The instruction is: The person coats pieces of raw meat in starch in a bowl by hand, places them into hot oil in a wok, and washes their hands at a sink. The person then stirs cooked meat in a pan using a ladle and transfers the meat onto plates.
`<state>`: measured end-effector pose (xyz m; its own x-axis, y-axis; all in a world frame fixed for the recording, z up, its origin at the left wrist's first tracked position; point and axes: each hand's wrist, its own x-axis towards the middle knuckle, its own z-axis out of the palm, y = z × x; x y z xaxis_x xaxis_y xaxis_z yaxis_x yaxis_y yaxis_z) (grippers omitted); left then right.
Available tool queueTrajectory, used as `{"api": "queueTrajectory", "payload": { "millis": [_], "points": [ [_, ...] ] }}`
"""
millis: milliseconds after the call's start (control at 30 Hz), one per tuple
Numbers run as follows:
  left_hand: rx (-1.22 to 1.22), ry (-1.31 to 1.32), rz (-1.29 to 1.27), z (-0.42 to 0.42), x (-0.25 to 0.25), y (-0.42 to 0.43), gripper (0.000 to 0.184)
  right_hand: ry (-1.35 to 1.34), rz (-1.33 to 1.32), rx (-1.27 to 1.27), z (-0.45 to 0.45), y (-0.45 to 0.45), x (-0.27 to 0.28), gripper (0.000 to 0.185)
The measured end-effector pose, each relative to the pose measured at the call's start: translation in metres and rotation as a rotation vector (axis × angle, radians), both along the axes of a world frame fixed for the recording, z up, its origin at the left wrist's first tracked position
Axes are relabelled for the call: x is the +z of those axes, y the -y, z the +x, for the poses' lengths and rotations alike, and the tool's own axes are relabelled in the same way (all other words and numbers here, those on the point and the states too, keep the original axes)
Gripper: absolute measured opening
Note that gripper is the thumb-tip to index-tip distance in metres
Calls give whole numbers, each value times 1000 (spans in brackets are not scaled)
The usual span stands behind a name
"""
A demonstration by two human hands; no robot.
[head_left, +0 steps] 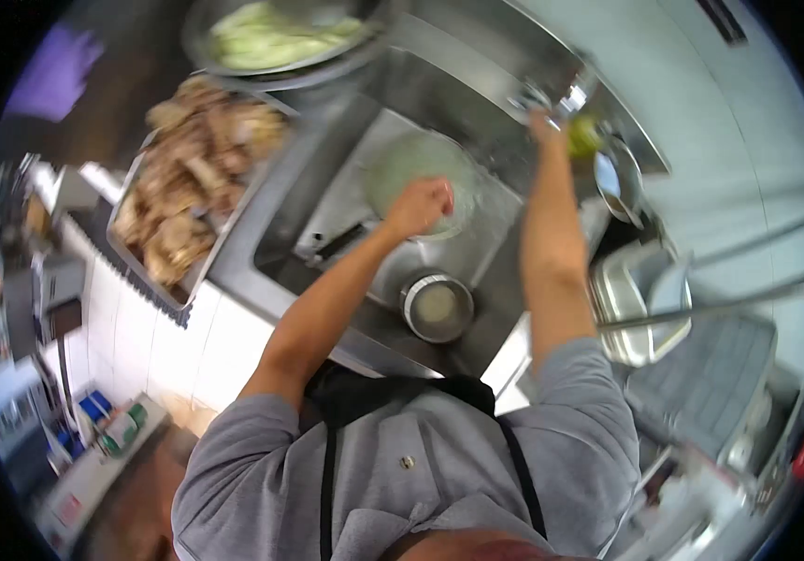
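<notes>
We see the left hand [421,208] near the middle of the frame, over a pale green round bowl [407,164] that sits in the steel sink [243,278]. Its fingers look curled inward, but we cannot tell whether they grip anything. The right hand [544,123] is up at the faucet [574,97], right of the upper centre; blur smears its fingers, so we cannot tell whether they are closed on it.

Below the bowl, in the same sink, we find a small round metal pot [437,309] with something pale in the bottom, and to the left a dark-handled object [341,241].

At the left of the frame, beside the sink, lies a tray [241,210] heaped with browned pieces of meat [198,168]. At the top, a metal bowl [204,47] holds pale green vegetable pieces [276,37]. A blurred purple shape [56,73] shows at the upper left. To the right, past the right forearm, we see light-coloured containers [622,313] near a metal rod [729,304].
</notes>
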<state>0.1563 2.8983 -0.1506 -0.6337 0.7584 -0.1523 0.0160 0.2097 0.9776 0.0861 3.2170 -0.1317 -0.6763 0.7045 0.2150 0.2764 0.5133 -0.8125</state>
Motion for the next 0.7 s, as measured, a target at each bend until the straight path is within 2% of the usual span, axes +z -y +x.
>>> {"api": "queueTrajectory", "payload": {
  "millis": [167,200,267,300,333,367,400,433,467,500,533,600,633,667,700],
  "points": [
    [322,-393,136,40,163,213,6,-113,-272,230,6,-1,46,11],
    [363,-431,139,46,184,267,4,-128,-321,249,9,8,50,12],
    [541,-577,150,65,186,377,3,-145,-387,243,32,35,42,16],
    [670,-554,102,78,197,431,4,-156,-415,256,43,51,39,19],
    [733,-531,-18,93,193,493,4,-115,-494,76,47,78,32,20],
    [799,-594,-85,109,181,552,4,-53,-490,44,60,97,29,35],
    [919,-575,-122,126,173,605,6,205,-634,78,69,116,42,55],
    [1074,-360,-196,149,154,657,13,322,-505,16,83,180,73,66],
    [1224,-210,-201,166,139,700,18,361,-149,27,91,208,77,67],
    [1370,-58,-198,178,123,743,24,354,231,142,96,199,53,56],
    [1371,-46,-328,191,96,792,33,233,556,46,105,261,82,39],
    [1480,-22,-504,202,56,861,25,178,521,-11,99,391,140,22],
    [1582,45,-395,195,39,888,22,164,518,-7,88,448,152,22],
    [1675,119,-283,183,27,913,19,96,488,170,78,501,161,14],
    [1623,114,-320,165,33,934,20,31,458,344,68,557,170,9]
  ]
}}
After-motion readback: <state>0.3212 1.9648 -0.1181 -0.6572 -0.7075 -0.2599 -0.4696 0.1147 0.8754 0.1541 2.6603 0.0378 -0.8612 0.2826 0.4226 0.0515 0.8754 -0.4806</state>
